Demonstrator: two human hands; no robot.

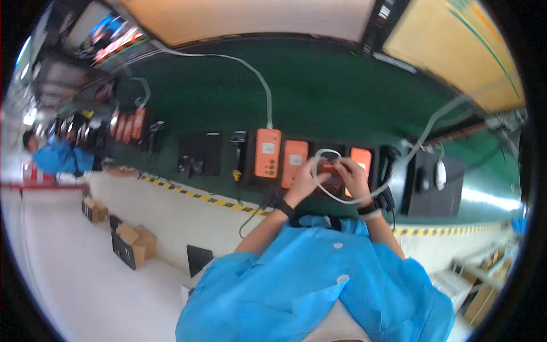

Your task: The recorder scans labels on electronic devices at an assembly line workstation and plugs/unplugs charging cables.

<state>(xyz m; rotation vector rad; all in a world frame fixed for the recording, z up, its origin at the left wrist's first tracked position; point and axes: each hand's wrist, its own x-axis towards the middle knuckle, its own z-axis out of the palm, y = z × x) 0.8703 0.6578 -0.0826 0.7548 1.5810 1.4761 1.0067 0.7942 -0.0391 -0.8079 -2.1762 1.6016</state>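
Observation:
My left hand and my right hand are close together over the near part of the green bench. Between them a dark and orange object shows, small and partly covered by fingers. A white cable loops around it and runs past my right wrist to the upper right. My right fingers pinch the cable near its upper bend. What the curled left fingers grip is blurred. Left of my hands lie two orange handheld devices, one with a cable at its top, the other beside my left hand. A third orange device lies behind my right hand.
Black handheld tools lie along the bench, with a dark mat on the left. At the right, a white mouse-shaped object rests on a dark pad. Yellow-black tape edges the bench. A person in blue works far left.

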